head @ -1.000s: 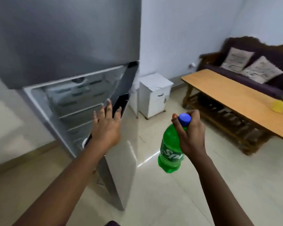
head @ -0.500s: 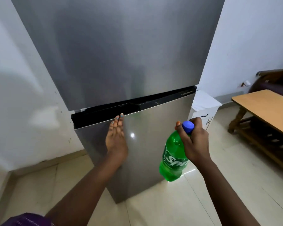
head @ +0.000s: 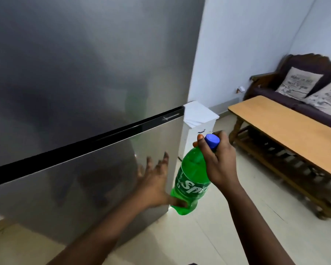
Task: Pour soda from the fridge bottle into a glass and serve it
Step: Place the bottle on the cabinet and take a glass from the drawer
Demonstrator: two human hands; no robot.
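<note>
My right hand (head: 217, 159) grips the neck of a green soda bottle (head: 191, 178) with a blue cap (head: 212, 140); the bottle hangs tilted, base down and to the left. My left hand (head: 154, 180) is blurred, fingers spread, in front of the lower door of the steel fridge (head: 84, 92), close beside the bottle's base. Whether it touches the door or the bottle is unclear. Both fridge doors are closed. No glass is in view.
A small white cabinet (head: 199, 119) stands right of the fridge against the wall. A long wooden table (head: 287, 129) with a slatted lower shelf sits at the right, with a dark sofa (head: 298, 100) and two cushions behind it. Pale tiled floor (head: 208, 236) lies below.
The lower fridge door went from open to closed under my left hand. That hand has since slid down and right toward the bottle. The view swung right, showing the table and sofa again.
</note>
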